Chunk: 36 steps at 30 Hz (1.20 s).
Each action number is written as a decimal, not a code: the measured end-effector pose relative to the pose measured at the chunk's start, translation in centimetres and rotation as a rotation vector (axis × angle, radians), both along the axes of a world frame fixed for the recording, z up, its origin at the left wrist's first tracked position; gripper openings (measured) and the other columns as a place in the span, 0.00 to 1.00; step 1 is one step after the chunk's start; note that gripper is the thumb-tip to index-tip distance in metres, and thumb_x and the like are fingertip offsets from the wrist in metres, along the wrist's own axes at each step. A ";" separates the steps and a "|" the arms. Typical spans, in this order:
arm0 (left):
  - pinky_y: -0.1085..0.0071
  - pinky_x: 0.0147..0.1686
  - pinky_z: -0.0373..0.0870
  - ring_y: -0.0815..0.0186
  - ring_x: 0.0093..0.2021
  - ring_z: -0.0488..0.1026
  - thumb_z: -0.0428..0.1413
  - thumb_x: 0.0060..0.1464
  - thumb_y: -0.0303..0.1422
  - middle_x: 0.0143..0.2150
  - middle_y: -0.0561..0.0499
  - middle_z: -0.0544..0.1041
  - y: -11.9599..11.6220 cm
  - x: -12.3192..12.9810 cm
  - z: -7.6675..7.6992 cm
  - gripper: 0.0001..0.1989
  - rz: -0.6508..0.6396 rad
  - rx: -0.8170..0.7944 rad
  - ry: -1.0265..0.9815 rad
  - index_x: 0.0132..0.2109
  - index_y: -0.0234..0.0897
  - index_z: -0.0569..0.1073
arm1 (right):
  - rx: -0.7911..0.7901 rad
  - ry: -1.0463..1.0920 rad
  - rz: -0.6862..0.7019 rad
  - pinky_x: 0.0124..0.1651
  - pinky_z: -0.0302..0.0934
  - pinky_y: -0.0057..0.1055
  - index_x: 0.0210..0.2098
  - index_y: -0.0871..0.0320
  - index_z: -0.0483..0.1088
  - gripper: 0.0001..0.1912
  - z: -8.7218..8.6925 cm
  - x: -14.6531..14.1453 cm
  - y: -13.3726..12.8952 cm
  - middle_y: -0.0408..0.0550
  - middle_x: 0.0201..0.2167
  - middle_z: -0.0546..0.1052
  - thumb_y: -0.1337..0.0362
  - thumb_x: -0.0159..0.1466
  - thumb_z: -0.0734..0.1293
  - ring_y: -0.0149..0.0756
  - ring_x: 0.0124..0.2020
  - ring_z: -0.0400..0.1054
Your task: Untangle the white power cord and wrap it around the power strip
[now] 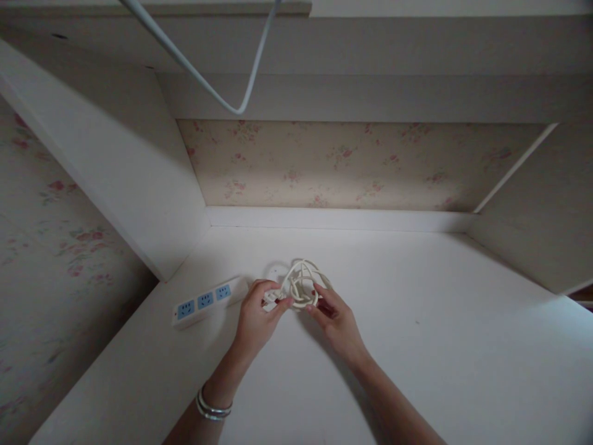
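With the cord (300, 285) as the middle of the dial and the back wall at 12, the left hand (257, 314) comes in from 8 o'clock and the right hand (340, 322) from 4. The cord is a loose bundle of off-white loops, gathered between the two hands over the desk (463, 346); whether its underside touches the top, I cannot tell.

The left hand pinches the bundle's 9 o'clock side between thumb and fingers. The right hand pinches loops at about 4 o'clock, thumb below and fingers above.

At 9 o'clock lies the strip (208, 303), set at a slant on the desk, its three blue sockets facing up and its inner end close by the left hand. Whether the cord joins it is hidden.

Two silvery bangles (213, 405) circle the left wrist at 7 o'clock. High at 11, a pale cable (239, 110) hangs in a V. Floral wallpaper (343, 164) fills the back opening at 12 to 1, and a white side panel (115, 148) stands at 10.
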State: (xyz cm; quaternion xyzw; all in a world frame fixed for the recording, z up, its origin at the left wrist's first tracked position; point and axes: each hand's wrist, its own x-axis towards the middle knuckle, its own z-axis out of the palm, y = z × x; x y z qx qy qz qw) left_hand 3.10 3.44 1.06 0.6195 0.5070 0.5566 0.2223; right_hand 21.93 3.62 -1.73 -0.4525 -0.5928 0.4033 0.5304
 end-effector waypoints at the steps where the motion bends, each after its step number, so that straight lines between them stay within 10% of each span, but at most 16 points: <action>1: 0.73 0.36 0.67 0.66 0.38 0.71 0.64 0.48 0.36 0.38 0.51 0.71 0.0 0.0 -0.1 0.13 0.019 0.039 0.049 0.40 0.38 0.71 | 0.021 -0.027 -0.030 0.47 0.66 0.36 0.54 0.54 0.70 0.25 -0.1 0.0 0.0 0.52 0.48 0.74 0.57 0.57 0.70 0.38 0.42 0.70; 14: 0.72 0.38 0.67 0.67 0.37 0.70 0.61 0.52 0.34 0.35 0.52 0.69 -0.7 1.2 -0.2 0.10 0.044 0.191 0.274 0.38 0.38 0.68 | -0.207 0.200 -0.111 0.52 0.65 0.41 0.57 0.55 0.65 0.34 0.6 -0.8 -0.8 0.51 0.47 0.77 0.56 0.53 0.73 0.43 0.46 0.72; 20: 0.72 0.38 0.67 0.66 0.36 0.71 0.61 0.53 0.35 0.34 0.52 0.70 -0.8 1.6 -0.5 0.08 0.067 0.184 0.296 0.37 0.38 0.70 | -0.315 0.556 -0.003 0.54 0.62 0.40 0.54 0.56 0.70 0.28 1.4 -0.6 -0.3 0.51 0.50 0.75 0.55 0.55 0.72 0.41 0.49 0.69; 31: 0.73 0.34 0.67 0.68 0.33 0.70 0.61 0.52 0.36 0.33 0.53 0.69 -1.1 2.2 -0.8 0.09 0.019 0.136 0.275 0.36 0.39 0.70 | -0.332 0.524 0.156 0.45 0.60 0.33 0.51 0.55 0.69 0.27 2.2 -1.0 -0.6 0.44 0.31 0.77 0.58 0.53 0.74 0.34 0.34 0.69; 36: 0.72 0.35 0.67 0.67 0.34 0.70 0.62 0.52 0.36 0.33 0.53 0.70 -1.0 2.2 -0.9 0.09 0.039 0.137 0.261 0.36 0.38 0.70 | -0.342 0.541 0.266 0.54 0.56 0.35 0.46 0.55 0.73 0.18 2.4 -1.2 -0.7 0.48 0.42 0.76 0.53 0.59 0.69 0.37 0.44 0.67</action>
